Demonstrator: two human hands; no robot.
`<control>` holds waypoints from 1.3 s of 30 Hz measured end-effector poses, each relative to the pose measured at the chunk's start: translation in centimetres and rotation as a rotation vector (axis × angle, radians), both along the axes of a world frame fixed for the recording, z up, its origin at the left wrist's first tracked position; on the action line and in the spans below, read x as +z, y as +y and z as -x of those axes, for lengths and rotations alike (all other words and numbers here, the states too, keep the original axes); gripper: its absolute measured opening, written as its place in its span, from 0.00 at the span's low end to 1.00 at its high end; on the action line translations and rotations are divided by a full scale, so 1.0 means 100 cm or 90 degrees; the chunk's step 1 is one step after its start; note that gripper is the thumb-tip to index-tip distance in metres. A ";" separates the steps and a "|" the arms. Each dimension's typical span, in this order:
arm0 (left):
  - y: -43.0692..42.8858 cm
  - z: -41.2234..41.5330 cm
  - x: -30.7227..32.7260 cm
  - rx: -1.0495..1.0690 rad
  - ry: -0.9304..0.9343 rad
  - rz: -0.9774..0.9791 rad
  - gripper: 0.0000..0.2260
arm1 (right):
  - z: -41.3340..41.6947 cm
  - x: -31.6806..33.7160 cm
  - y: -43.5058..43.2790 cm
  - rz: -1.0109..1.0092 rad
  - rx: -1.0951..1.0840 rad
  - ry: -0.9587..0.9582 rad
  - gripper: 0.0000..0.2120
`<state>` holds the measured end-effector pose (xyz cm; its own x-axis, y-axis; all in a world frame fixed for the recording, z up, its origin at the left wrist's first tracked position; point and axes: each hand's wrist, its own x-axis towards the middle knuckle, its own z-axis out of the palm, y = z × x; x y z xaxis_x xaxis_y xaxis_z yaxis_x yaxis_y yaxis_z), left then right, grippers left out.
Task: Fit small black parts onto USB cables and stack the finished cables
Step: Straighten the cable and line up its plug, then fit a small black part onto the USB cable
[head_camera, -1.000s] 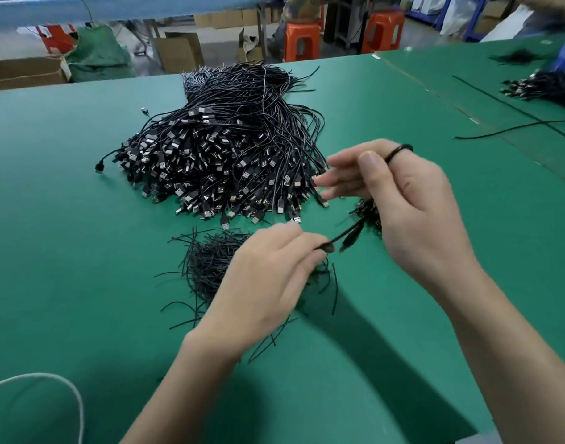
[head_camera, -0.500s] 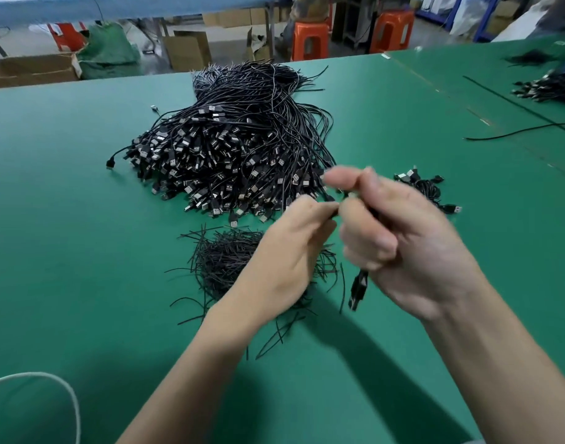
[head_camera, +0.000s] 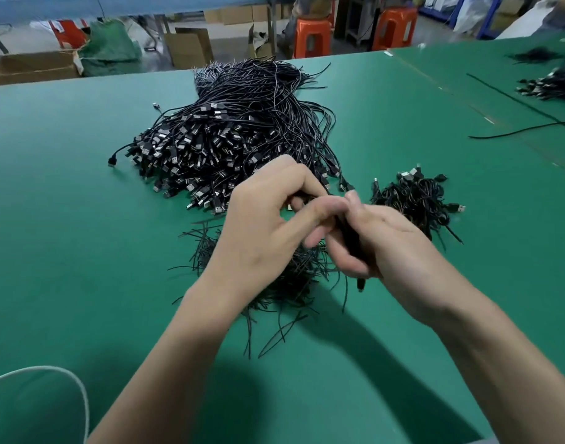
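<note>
A big heap of black USB cables (head_camera: 229, 139) lies on the green table (head_camera: 66, 251). Thin black ties (head_camera: 204, 248) are strewn in front of it, partly under my hands. A small stack of bundled cables (head_camera: 415, 197) sits to the right. My right hand (head_camera: 383, 248) grips a folded black cable (head_camera: 351, 241); its plug end (head_camera: 360, 285) pokes out below the fist. My left hand (head_camera: 268, 222) meets it, fingertips pinching something thin and dark at the cable's top; I cannot tell what it is.
A white cord (head_camera: 50, 371) curves over the near left corner. More cables (head_camera: 550, 86) and a loose black wire (head_camera: 515, 133) lie on the neighbouring table at the right. Orange stools (head_camera: 313, 36) and cardboard boxes (head_camera: 188, 46) stand beyond the far edge.
My hands came together over the ties. The right hand folded the cable into its fist and the left hand moved up to pinch at its top. The view shifted slightly.
</note>
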<state>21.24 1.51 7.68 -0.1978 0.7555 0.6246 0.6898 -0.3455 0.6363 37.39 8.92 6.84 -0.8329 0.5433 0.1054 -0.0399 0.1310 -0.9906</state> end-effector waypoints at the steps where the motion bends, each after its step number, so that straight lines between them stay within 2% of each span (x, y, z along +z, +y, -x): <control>1: 0.002 -0.001 -0.003 -0.003 -0.056 0.006 0.08 | 0.000 0.000 -0.003 0.131 0.067 0.030 0.27; 2: 0.003 -0.002 -0.008 -0.009 -0.109 0.013 0.08 | 0.000 0.001 -0.006 0.244 0.126 0.054 0.26; 4: 0.004 -0.009 -0.021 -0.024 -0.168 0.028 0.09 | 0.000 0.002 -0.010 0.374 0.198 0.106 0.17; 6: 0.002 -0.020 -0.034 -0.067 -0.221 0.061 0.11 | 0.000 0.005 -0.012 0.418 0.200 0.170 0.12; 8: -0.003 -0.031 -0.042 -0.093 -0.271 0.117 0.14 | 0.001 0.010 -0.011 0.399 0.120 0.219 0.12; 12: -0.015 -0.038 -0.051 -0.106 -0.132 0.238 0.12 | 0.003 0.016 -0.008 0.167 -0.127 0.197 0.15; 15: -0.022 -0.037 -0.039 -0.110 -0.046 0.234 0.13 | 0.005 0.016 -0.009 0.018 -0.232 0.168 0.14; 17: -0.025 -0.029 -0.027 -0.108 -0.018 0.255 0.16 | 0.004 0.011 -0.009 -0.204 -0.317 0.085 0.13; 19: -0.026 -0.016 -0.018 -0.070 0.020 0.278 0.16 | 0.004 0.006 -0.010 -0.393 -0.354 -0.042 0.12; 21: -0.028 -0.001 -0.011 -0.002 0.034 0.288 0.10 | 0.007 0.002 -0.012 -0.474 -0.290 -0.198 0.16; 23: -0.030 0.010 -0.007 0.038 0.001 0.284 0.07 | 0.012 -0.001 -0.015 -0.445 -0.200 -0.293 0.20; 25: -0.031 0.017 -0.007 0.027 -0.064 0.296 0.07 | 0.015 -0.004 -0.017 -0.339 -0.138 -0.275 0.20; 27: -0.032 0.019 -0.010 -0.001 -0.143 0.313 0.07 | 0.015 -0.007 -0.015 -0.170 -0.082 -0.233 0.20; 30: -0.035 0.018 -0.017 0.006 -0.168 0.311 0.08 | 0.008 -0.010 -0.009 0.014 0.035 -0.208 0.17; 35: -0.035 0.015 -0.025 0.037 -0.169 0.254 0.10 | -0.008 -0.011 -0.001 0.022 0.210 -0.181 0.12; 37: -0.032 0.011 -0.029 0.043 -0.209 0.222 0.09 | -0.007 -0.013 -0.001 0.017 0.221 -0.175 0.12; 39: -0.029 0.006 -0.035 0.024 -0.296 0.194 0.08 | -0.003 -0.014 -0.001 0.003 0.200 -0.164 0.13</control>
